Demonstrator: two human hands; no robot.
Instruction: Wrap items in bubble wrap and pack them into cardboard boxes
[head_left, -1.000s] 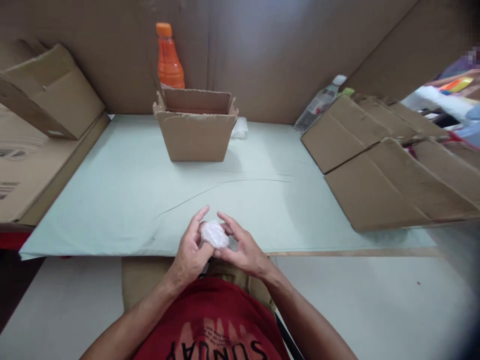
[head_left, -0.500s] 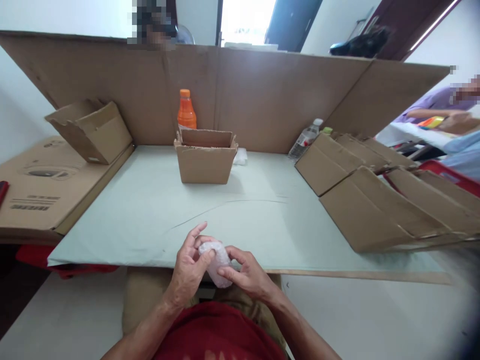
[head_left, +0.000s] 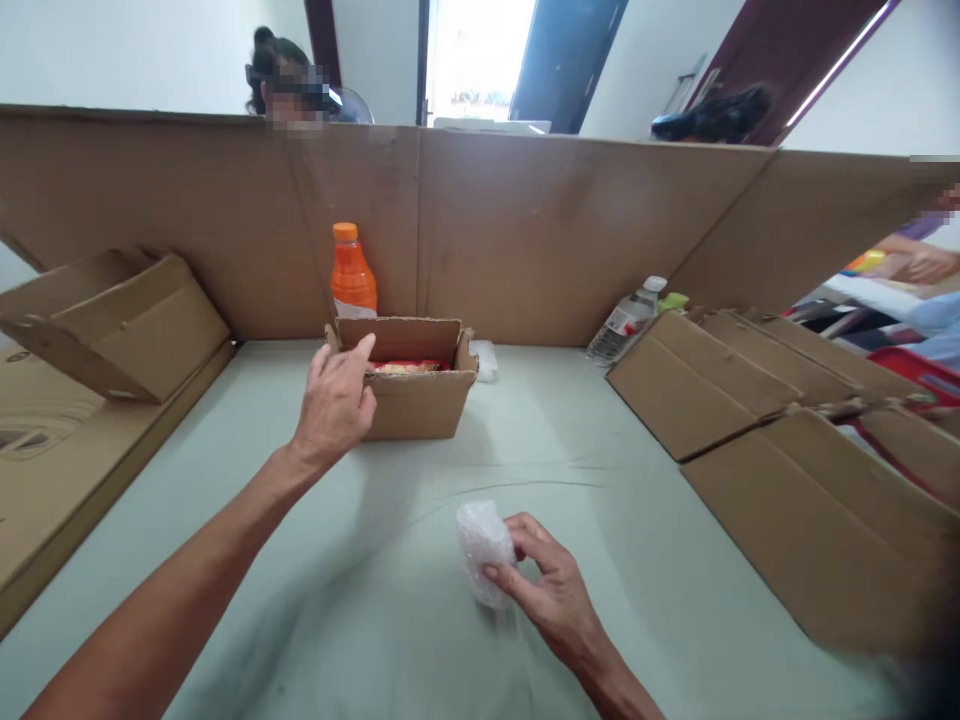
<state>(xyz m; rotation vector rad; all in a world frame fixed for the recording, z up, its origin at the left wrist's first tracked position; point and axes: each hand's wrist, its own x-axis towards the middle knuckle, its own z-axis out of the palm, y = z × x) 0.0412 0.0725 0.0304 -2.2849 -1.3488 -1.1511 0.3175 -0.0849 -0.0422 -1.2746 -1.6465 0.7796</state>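
Note:
My right hand [head_left: 547,590] holds a small bundle wrapped in white bubble wrap [head_left: 484,550] just above the pale green table cover [head_left: 525,440]. My left hand [head_left: 335,405] is stretched forward with loose fingers, empty, at the near left rim of a small open cardboard box [head_left: 416,400]. Something red and yellow lies inside that box. An orange bottle [head_left: 352,275] stands just behind the box.
A cardboard screen [head_left: 525,230] walls off the back and sides. Flattened cartons [head_left: 787,440] lie stacked at right, with a clear water bottle [head_left: 626,320] behind them. A folded carton [head_left: 127,325] sits at left. Another person's head shows above the screen, and a person's arm at far right.
Both hands held the bundle near the table's front edge. My left hand has let go and reached forward to the open box; my right hand keeps the bundle. The view has tilted up.

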